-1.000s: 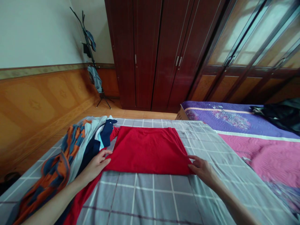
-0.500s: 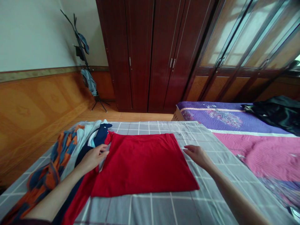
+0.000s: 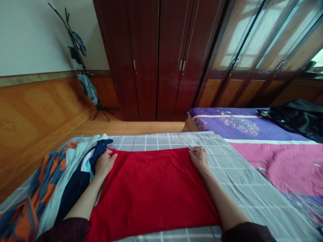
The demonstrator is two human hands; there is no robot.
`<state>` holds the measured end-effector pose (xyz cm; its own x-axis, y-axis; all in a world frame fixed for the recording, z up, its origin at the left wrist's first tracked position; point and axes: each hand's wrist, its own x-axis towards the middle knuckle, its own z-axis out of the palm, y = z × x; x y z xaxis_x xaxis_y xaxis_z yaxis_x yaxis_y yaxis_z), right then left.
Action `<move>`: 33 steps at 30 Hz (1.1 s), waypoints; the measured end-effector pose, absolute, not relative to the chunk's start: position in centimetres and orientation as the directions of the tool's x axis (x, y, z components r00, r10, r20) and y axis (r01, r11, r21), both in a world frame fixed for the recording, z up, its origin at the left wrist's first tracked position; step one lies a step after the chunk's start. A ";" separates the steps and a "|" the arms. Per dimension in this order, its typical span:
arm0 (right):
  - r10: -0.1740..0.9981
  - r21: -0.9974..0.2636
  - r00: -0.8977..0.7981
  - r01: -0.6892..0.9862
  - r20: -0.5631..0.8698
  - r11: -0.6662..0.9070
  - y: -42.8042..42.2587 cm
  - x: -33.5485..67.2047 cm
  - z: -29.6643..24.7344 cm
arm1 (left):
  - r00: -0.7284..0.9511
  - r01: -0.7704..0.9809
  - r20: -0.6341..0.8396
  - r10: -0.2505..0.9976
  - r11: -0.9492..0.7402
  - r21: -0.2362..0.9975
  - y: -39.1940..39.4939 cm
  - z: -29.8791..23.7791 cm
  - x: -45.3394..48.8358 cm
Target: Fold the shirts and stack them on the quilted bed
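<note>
A red garment (image 3: 153,188) lies spread flat on a grey checked bedsheet (image 3: 161,139). My left hand (image 3: 104,163) pinches the garment's far left corner, fingers closed on the cloth. At the far right corner my right hand (image 3: 199,158) grips the edge the same way. Both arms reach forward along the garment's sides.
A pile of clothes (image 3: 50,181) in orange, blue, white and navy lies left of the red garment. A pink and purple bedspread (image 3: 267,158) with a dark garment (image 3: 297,117) is at right. A dark wooden wardrobe (image 3: 156,57) and a coat stand (image 3: 80,67) stand beyond.
Both hands slid from the garment's near corners up its sides to the far corners and closed on the cloth. The head leaned forward.
</note>
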<state>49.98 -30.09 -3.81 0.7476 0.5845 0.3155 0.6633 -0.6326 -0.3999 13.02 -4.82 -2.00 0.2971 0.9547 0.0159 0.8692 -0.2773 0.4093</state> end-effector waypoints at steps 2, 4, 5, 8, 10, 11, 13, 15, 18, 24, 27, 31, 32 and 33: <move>0.592 -0.392 0.740 0.672 0.320 -0.628 -30.2 50.2 -3.9 | 0.288 0.883 0.011 0.958 -0.270 0.384 -4.9 -2.0 13.2; 0.601 -0.381 0.730 0.683 0.326 -0.623 -30.2 50.1 -3.7 | 0.303 0.893 0.018 0.953 -0.290 0.344 -5.2 -1.7 13.3; 0.603 -0.374 0.725 0.689 0.334 -0.621 -30.2 50.0 -3.5 | 0.322 0.892 0.040 0.946 -0.317 0.321 -5.4 -1.4 13.3; 0.616 -0.354 0.698 0.716 0.364 -0.602 -30.3 49.4 -2.4 | 0.375 0.876 0.150 0.915 -0.402 0.264 -6.0 0.0 13.0; 0.656 -0.345 0.660 0.751 0.366 -0.563 -30.3 48.6 -1.5 | 0.403 0.855 0.152 0.902 -0.431 0.288 -6.3 0.9 12.9; 0.693 -0.342 0.626 0.778 0.356 -0.527 -30.3 48.2 -1.1 | 0.443 0.826 0.120 0.889 -0.456 0.330 -6.5 1.2 12.9; 0.783 -0.335 0.533 0.837 0.322 -0.432 -30.0 47.1 -0.6 | 0.574 0.720 0.053 0.817 -0.534 0.443 -7.0 1.3 13.3; 0.850 -0.326 0.440 0.880 0.288 -0.345 -29.7 46.1 -0.6 | 0.683 0.622 0.033 0.729 -0.605 0.497 -7.6 0.9 13.9; 0.883 -0.311 0.388 0.901 0.264 -0.303 -29.5 45.4 -0.9 | 0.693 0.636 0.002 0.721 -0.613 0.469 -8.1 0.1 14.4; 0.913 -0.273 0.340 0.921 0.226 -0.276 -29.7 45.7 -0.9 | 0.669 0.697 -0.061 0.741 -0.595 0.400 -8.1 0.2 13.8; 0.911 -0.238 0.345 0.926 0.225 -0.292 -30.0 45.7 -0.2 | 0.662 0.704 -0.027 0.749 -0.608 0.367 -8.6 1.3 13.7; 0.912 -0.184 0.321 0.942 0.255 -0.280 -30.5 43.9 1.4 | 0.725 0.631 0.080 0.684 -0.706 0.322 -11.7 3.4 14.4; 0.919 -0.174 0.297 0.950 0.260 -0.258 -30.4 42.8 1.8 | 0.769 0.576 0.114 0.629 -0.759 0.305 -12.9 3.7 14.7; 0.929 -0.166 0.264 0.960 0.258 -0.226 -30.2 41.3 2.1 | 0.813 0.516 0.139 0.566 -0.810 0.280 -14.2 3.6 15.0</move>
